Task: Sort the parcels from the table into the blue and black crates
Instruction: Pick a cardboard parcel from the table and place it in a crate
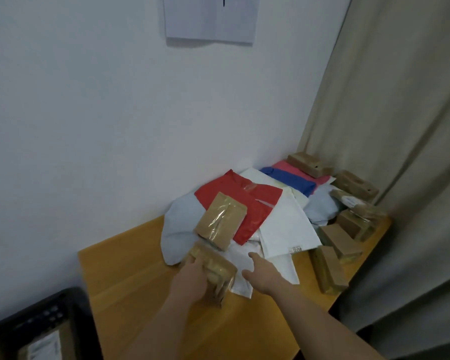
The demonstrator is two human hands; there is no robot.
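A heap of parcels lies on the wooden table (130, 279): a red mailer (255, 203), white mailers (283, 227), a blue one (289, 181) and a pink one (296, 172). My left hand (190, 279) grips a brown taped box (218, 271) at the front of the heap. A second brown box (220, 220) leans on the red mailer just behind it. My right hand (261, 274) rests on a white mailer (244, 281) beside the gripped box, its fingers mostly straight. The black crate (44, 307) sits at the lower left with parcels inside. No blue crate shows.
Several more brown boxes (333, 266) line the table's right edge and back corner. A beige curtain (400, 126) hangs close on the right. A white wall with a paper sheet (211, 16) stands behind the table. Bare wood shows at the table's front left.
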